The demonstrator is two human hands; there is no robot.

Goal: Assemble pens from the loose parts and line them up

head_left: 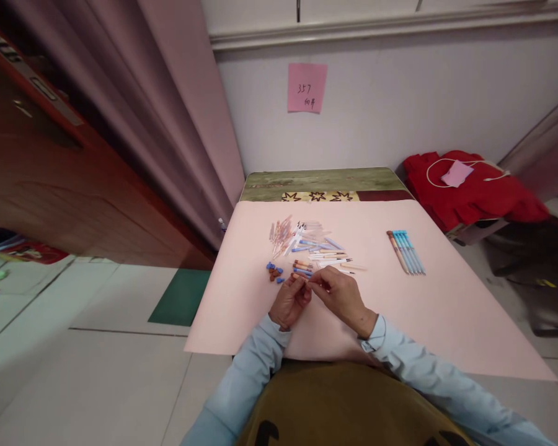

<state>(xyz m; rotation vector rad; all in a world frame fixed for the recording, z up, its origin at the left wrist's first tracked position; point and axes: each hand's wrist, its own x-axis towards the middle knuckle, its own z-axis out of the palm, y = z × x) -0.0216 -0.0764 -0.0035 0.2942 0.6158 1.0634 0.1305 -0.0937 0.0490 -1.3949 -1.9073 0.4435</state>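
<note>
My left hand (292, 300) is closed in a pinch near the table's front edge, around a small pen part that its fingers mostly cover. Its fingertips meet those of my right hand (339, 294), which also pinches at this slim piece. Just beyond lie short brown and blue pen grips (303, 266). Small blue and brown pen caps (274, 272) form a little pile to the left. Farther back are clear pen barrels (281, 235), blue-tipped tubes (316, 246) and thin white refills with dark tips (330, 255).
Several whole pens (407, 253), blue and brown, lie side by side on the right of the pale pink table cover (376, 322). A red cloth (474, 198) with a white cord is beyond the right edge. A wooden door (97, 192) and curtain flank the left.
</note>
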